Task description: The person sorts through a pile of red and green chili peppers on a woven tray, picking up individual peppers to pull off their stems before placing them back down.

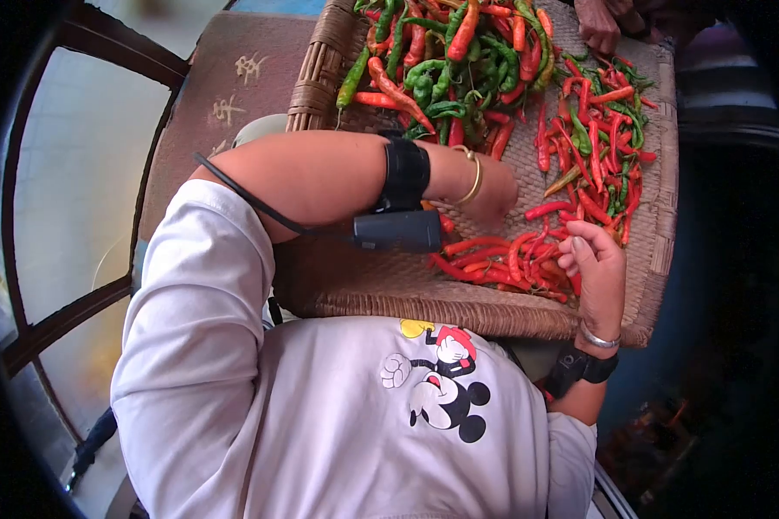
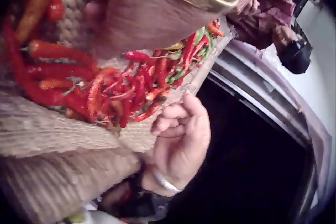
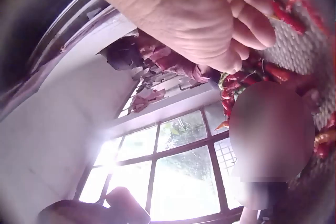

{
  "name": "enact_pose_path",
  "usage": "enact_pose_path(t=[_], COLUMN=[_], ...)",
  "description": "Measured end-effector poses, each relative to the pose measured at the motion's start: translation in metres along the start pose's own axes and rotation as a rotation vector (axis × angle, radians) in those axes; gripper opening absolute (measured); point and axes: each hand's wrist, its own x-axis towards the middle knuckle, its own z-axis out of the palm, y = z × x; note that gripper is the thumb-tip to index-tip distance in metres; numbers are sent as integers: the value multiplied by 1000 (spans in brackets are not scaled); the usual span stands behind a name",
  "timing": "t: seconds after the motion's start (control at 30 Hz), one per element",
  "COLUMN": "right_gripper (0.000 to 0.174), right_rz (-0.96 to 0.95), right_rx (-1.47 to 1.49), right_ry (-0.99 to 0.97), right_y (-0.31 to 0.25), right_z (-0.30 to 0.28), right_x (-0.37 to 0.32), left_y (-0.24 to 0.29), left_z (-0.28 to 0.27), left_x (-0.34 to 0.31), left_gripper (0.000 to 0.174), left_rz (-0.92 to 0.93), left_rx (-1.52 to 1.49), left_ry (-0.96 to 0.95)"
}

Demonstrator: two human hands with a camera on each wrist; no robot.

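Observation:
My left hand [image 1: 492,187], a gold bangle at its wrist, hovers palm-down over the basket between the pepper piles. It is blurred in the head view, and in the left wrist view the hand [image 2: 142,19] hides most of its own fingers. Whether it holds anything cannot be seen. My right hand [image 1: 599,272] is raised at the near right of the woven basket [image 1: 389,307], its fingers loosely bent with nothing in them. Beside it lies a small pile of red peppers [image 1: 515,259]. In the right wrist view the palm of the right hand [image 3: 184,22] faces the camera.
A large heap of mixed green and red peppers [image 1: 459,65] fills the back left of the basket. Thinner red and green peppers [image 1: 597,143] lie along its right side. Another person's hand [image 1: 599,26] rests at the far edge. A window [image 3: 184,179] shows in the right wrist view.

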Motion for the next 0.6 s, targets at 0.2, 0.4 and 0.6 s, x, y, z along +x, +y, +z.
enact_pose_path(t=[0.2, 0.4, 0.6], right_gripper=[20, 20, 19], right_rz=[5, -48, -135], right_rx=[98, 169, 326], right_ry=[29, 67, 102], right_y=[18, 20, 26], right_z=[-3, -7, -17], right_x=[-9, -9, -9], left_y=[30, 42, 34], left_z=[23, 27, 17], left_x=[-4, -3, 7], left_gripper=[36, 34, 33], left_rz=[-124, -219, -340], left_rx=[72, 96, 61], left_ry=[-44, -20, -116])
